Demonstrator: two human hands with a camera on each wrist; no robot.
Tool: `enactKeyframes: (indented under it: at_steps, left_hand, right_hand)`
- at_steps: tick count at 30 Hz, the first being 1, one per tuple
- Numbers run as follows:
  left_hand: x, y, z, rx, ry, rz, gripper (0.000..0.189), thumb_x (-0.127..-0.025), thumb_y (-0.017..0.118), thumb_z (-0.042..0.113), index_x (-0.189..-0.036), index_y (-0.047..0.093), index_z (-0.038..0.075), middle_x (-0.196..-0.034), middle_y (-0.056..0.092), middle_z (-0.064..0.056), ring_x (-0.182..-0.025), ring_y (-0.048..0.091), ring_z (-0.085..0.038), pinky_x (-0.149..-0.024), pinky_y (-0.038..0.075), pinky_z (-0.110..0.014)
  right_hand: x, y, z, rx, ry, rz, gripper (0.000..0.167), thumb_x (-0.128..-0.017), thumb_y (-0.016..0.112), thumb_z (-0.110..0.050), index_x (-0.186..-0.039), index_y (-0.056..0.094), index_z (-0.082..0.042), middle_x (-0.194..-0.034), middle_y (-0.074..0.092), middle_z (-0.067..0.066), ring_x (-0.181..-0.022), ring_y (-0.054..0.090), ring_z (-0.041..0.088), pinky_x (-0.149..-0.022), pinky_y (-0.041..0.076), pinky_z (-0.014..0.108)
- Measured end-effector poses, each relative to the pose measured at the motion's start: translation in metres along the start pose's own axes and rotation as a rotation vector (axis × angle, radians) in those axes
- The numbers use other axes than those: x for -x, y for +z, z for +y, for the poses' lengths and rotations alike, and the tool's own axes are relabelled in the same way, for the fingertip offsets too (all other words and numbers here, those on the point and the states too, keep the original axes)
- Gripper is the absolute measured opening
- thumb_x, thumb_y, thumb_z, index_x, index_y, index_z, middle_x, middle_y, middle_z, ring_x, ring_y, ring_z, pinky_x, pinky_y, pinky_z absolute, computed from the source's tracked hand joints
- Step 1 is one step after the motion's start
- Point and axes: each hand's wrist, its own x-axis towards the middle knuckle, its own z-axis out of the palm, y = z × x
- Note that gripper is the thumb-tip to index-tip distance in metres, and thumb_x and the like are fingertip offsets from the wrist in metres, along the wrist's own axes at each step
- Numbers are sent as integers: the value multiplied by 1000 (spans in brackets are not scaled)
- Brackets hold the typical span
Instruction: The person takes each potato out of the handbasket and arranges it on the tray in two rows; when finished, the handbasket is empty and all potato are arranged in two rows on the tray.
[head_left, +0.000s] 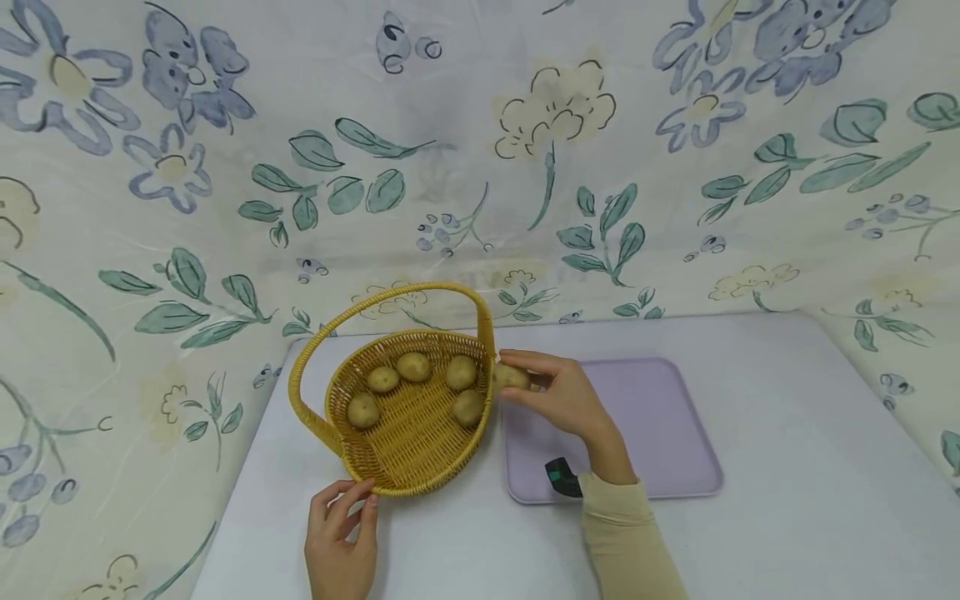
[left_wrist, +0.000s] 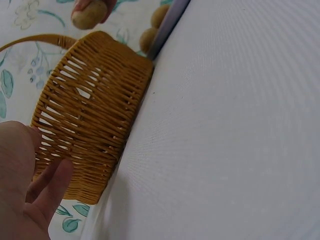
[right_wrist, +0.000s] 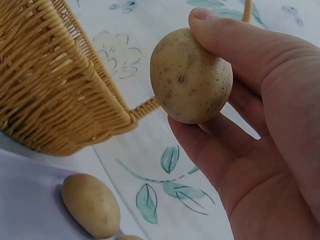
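Observation:
My right hand (head_left: 562, 393) grips a potato (right_wrist: 187, 75) between thumb and fingers. It is held up beside the right rim of a yellow wicker basket (head_left: 397, 492), over the left edge of a lilac tray (head_left: 667, 433). With fingertips at the basket's near left rim, my left hand (head_left: 341, 533) pinches it, the thumb outside the wall. Several potatoes lie inside the basket, among them one potato (head_left: 363, 410) at the left and another potato (head_left: 468, 408) at the right. Two more sit on the tray, one whole potato (right_wrist: 91, 205) showing in the right wrist view; my right hand hides them from the head view.
The basket's tall arched handle (head_left: 390, 292) rises over its far side. All stands on a white table (head_left: 787, 433), with a floral cloth (head_left: 450, 167) hanging behind it. A dark strap piece (head_left: 562, 477) is at my right wrist, above the tray.

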Motion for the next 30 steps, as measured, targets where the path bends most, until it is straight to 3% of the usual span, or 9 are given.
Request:
enactKeyframes:
  at_steps: [10, 23, 30]
  left_hand:
    - [0, 0, 0, 5, -6, 1, 24, -82, 75, -16, -102, 75, -2, -110, 57, -10, -98, 56, 16, -78, 53, 1]
    - [0, -1, 1, 10, -1, -4, 23, -83, 75, -15, -103, 74, -3, -111, 57, -10, -98, 55, 15, -78, 53, 1]
    - [0, -2, 0, 11, 1, -8, 23, -83, 75, -15, -103, 75, -2, -111, 57, -10, -98, 55, 15, -79, 53, 1]
  right_hand:
    - [6, -13, 6, 17, 82, 31, 47, -84, 86, -22, -129, 72, -17, -138, 67, 0, -128, 63, 20, -100, 58, 25]
    - [19, -39, 17, 96, 51, 89, 47, -85, 85, -19, -129, 71, -12, -138, 67, 5, -129, 62, 23, -100, 59, 26]
    - [27, -52, 20, 132, 88, 120, 51, -83, 87, -19, -130, 71, -12, -138, 67, 5, -128, 63, 20, -97, 58, 18]
